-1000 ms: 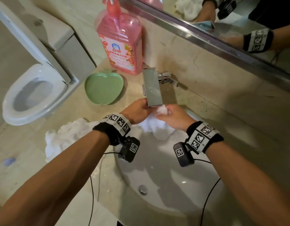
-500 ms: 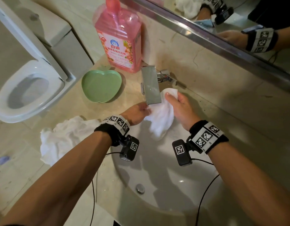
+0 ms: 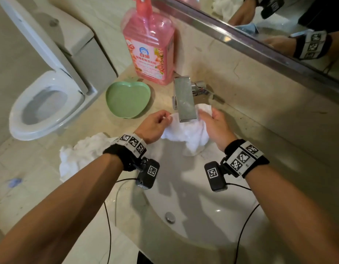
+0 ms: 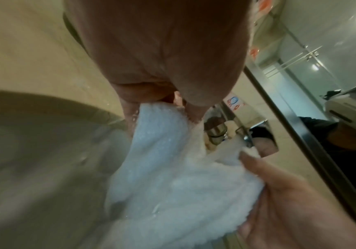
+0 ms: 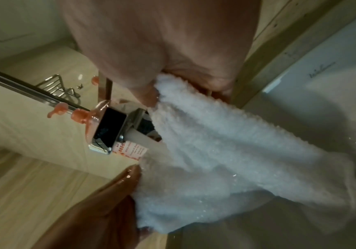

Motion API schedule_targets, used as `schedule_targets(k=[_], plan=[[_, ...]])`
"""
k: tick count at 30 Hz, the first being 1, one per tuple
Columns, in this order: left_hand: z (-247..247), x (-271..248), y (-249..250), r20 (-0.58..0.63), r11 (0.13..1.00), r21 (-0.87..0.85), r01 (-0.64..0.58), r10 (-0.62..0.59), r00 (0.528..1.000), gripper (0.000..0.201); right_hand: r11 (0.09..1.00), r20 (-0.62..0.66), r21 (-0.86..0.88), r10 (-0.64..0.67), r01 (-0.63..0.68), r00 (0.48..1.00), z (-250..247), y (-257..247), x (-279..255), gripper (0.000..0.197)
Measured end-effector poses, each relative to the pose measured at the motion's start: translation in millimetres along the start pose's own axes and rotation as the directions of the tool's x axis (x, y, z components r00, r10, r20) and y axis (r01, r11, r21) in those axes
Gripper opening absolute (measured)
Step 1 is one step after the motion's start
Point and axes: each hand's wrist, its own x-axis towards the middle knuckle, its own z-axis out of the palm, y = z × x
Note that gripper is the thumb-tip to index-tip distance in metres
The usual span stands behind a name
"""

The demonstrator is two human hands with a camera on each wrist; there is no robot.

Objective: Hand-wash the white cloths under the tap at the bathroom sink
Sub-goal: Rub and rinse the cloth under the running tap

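A wet white cloth (image 3: pixel 185 135) hangs spread under the flat steel tap (image 3: pixel 184 99), over the white sink (image 3: pixel 203 210). My left hand (image 3: pixel 157 123) pinches its left edge and my right hand (image 3: pixel 212 122) grips its right corner, raised beside the spout. In the left wrist view the cloth (image 4: pixel 172 176) drapes from my left fingers down to the right hand (image 4: pixel 289 202). In the right wrist view a stream of water (image 5: pixel 143 136) runs from the tap (image 5: pixel 111 133) onto the cloth (image 5: pixel 225 160). A second white cloth (image 3: pixel 83 153) lies crumpled on the counter at the left.
A pink soap bottle (image 3: pixel 149 44) stands behind the tap against the wall. A green apple-shaped dish (image 3: pixel 127 97) sits left of the tap. A toilet (image 3: pixel 43 103) is at the far left, a mirror (image 3: pixel 279 25) above the counter. The sink drain (image 3: pixel 170 217) lies below.
Both hands held the cloth bunched under the spout; they have drawn apart and the cloth now hangs spread between them. The right hand rose beside the tap.
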Motion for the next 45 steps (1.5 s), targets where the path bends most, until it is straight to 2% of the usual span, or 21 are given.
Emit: schedule_targets(k=[3,6,9,11,12,15,17,19,22,24,26,29,32,34,37,39,42,45], plan=[[-14.1,-9.2,8.5,-0.06,0.999,0.007,-0.04,0.041,0.997,0.02,0.995,0.0,-0.094,0.012,-0.012,1.0,7.6,9.7,0.4,0.019],[-28.5,-17.7,20.1,-0.127,0.997,-0.008,-0.082,0.08,0.989,0.022,0.981,0.001,-0.192,-0.018,0.018,1.0,12.4,15.7,1.6,0.015],[-37.5,-24.4,32.7,-0.114,0.991,0.013,-0.134,0.134,0.984,0.018,0.963,0.086,-0.265,-0.032,0.054,0.996,17.2,15.8,1.3,0.024],[-40.4,-27.2,39.3,-0.099,0.988,0.03,-0.154,0.157,0.983,0.018,0.941,0.163,-0.332,-0.018,0.072,0.987,23.0,14.7,2.5,0.017],[-41.1,-28.1,41.1,-0.1,0.985,0.037,-0.166,0.169,0.98,0.018,0.93,0.197,-0.362,0.009,0.064,0.98,26.1,13.1,3.0,0.011],[-40.2,-28.9,40.9,-0.12,0.984,0.02,-0.178,0.179,0.976,0.02,0.943,0.217,-0.334,0.079,-0.002,0.973,35.0,13.7,7.0,0.023],[-34.3,-28.4,34.7,-0.113,0.989,0.012,-0.15,0.15,0.982,0.023,0.974,0.142,-0.225,0.065,-0.031,0.988,37.5,13.5,8.8,0.026],[-22.2,-28.2,25.0,-0.065,0.994,0.06,-0.091,0.094,0.993,0.026,0.975,0.092,-0.219,0.047,-0.026,0.995,34.6,11.6,9.1,0.022],[-7.7,-25.2,12.1,-0.051,0.995,0.1,0.002,0.003,0.999,0.027,0.916,0.129,-0.401,0.063,-0.006,0.99,19.2,11.7,7.4,0.027],[-6.0,-21.5,7.0,-0.106,0.997,0.031,0.071,-0.067,0.992,0.027,0.847,0.142,-0.532,0.072,0.014,0.987,4.7,17.0,3.8,0.035],[-6.8,-18.2,2.5,-0.155,0.992,-0.027,0.125,-0.128,0.98,0.026,0.789,0.115,-0.614,0.064,0.021,0.991,-9.8,25.2,-1.0,0.034],[-6.2,-14.6,-2.8,-0.199,0.985,-0.011,0.171,-0.17,0.965,0.024,0.797,0.005,-0.603,0.028,-0.019,1.0,-29.3,36.1,-6.0,0.015],[-7.8,-12.9,-4.9,-0.228,0.973,0.005,0.231,-0.224,0.948,0.027,0.814,-0.025,-0.578,0.056,-0.06,0.998,-42.0,41.5,-11.4,0.029],[-7.7,-13.5,-4.1,-0.169,0.969,0.019,0.247,-0.24,0.956,0.026,0.854,-0.02,-0.517,0.054,-0.056,0.998,-42.9,42.8,-14.7,0.033],[1.0,-15.9,4.0,-0.07,0.969,0.091,0.229,-0.223,0.972,0.023,0.947,0.018,-0.318,0.054,-0.045,0.998,-31.0,37.9,-18.2,0.016],[11.6,-17.4,14.2,-0.029,0.976,0.072,0.207,-0.205,0.978,0.024,0.974,0.058,-0.218,0.074,-0.059,0.996,-17.5,30.4,-21.9,0.01],[27.5,-17.5,25.7,0.004,0.979,0.044,0.199,-0.199,0.98,0.02,0.961,0.07,-0.278,0.023,-0.003,0.997,2.5,21.6,-26.2,0.019],[35.3,-19.1,29.1,0.002,0.969,0.009,0.247,-0.247,0.969,0.019,0.908,-0.018,-0.412,-0.086,0.071,0.996,15.9,19.0,-32.4,0.028]])
